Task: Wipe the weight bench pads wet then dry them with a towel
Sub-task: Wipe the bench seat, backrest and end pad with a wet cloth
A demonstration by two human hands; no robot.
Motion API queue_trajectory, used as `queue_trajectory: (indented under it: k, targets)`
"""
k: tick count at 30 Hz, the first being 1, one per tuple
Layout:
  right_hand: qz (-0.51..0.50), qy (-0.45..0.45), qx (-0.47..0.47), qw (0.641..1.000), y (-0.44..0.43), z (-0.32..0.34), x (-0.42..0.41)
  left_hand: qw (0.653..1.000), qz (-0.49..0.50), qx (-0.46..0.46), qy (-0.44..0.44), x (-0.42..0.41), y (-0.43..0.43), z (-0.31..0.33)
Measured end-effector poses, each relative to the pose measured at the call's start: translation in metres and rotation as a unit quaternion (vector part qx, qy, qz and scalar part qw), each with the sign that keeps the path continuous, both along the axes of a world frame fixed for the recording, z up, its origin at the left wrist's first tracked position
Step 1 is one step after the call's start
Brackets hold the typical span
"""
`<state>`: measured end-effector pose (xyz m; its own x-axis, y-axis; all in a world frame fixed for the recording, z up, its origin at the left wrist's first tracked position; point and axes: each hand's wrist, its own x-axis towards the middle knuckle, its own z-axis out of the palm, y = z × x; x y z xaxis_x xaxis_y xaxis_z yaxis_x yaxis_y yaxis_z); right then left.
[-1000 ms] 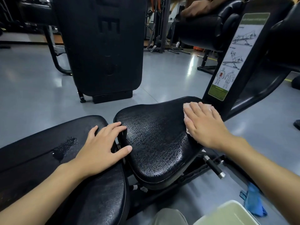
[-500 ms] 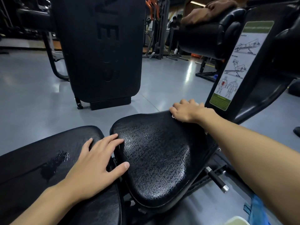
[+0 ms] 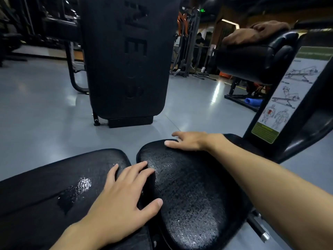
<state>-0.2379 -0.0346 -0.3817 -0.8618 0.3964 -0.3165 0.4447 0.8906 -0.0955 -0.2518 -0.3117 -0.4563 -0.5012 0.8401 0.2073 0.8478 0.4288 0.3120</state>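
Head view: glossy grey gym floor (image 3: 36, 114), dim machines behind, both hands on black bench pads.
Seat pad (image 3: 189, 186) glistens wet all over; back pad (image 3: 45, 177) beside it carries one wet patch (image 3: 75, 192). Brown towel (image 3: 255, 31) lies on the roller pad (image 3: 252, 60), far right. Left hand (image 3: 122, 195) lies flat across the gap between the pads, fingers spread wide. Right hand (image 3: 189, 141) at the seat pad's far edge, fingers straight, pressing down.

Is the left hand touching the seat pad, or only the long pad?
Touching. The head view shows the left hand bridging both pads: its palm rests on the long pad, while thumb and fingertips lie on the seat pad.
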Motion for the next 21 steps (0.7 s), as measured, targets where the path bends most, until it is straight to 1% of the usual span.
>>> queue_trajectory:
  k: [2, 4, 9, 11, 14, 17, 21]
  targets:
    - [0.018, 0.000, -0.037, 0.999, -0.012, -0.007, -0.018, 1.000, -0.001, 0.001, -0.008, -0.001, 0.000, 0.002]
    - [0.040, 0.006, -0.047, 0.998, -0.022, -0.012, -0.030, 1.000, -0.006, 0.001, -0.010, -0.001, 0.002, 0.003]
    - [0.144, 0.005, 0.002, 0.990, -0.059, -0.024, -0.058, 1.000, 0.001, 0.001, 0.004, -0.004, 0.002, 0.002]
    - [0.166, 0.010, 0.013, 0.986, -0.063, -0.027, -0.061, 1.000, 0.004, -0.006, 0.008, -0.005, 0.002, 0.002]
    - [0.164, 0.021, 0.022, 0.986, -0.058, -0.028, -0.058, 1.000, 0.003, -0.013, 0.003, -0.005, 0.003, 0.002]
    - [0.138, 0.033, 0.021, 0.990, -0.046, -0.024, -0.047, 0.999, 0.000, -0.038, 0.003, -0.006, 0.003, 0.001]
    - [0.094, 0.034, 0.001, 0.995, -0.015, -0.014, -0.019, 0.999, 0.000, -0.046, -0.004, -0.006, 0.003, 0.003]
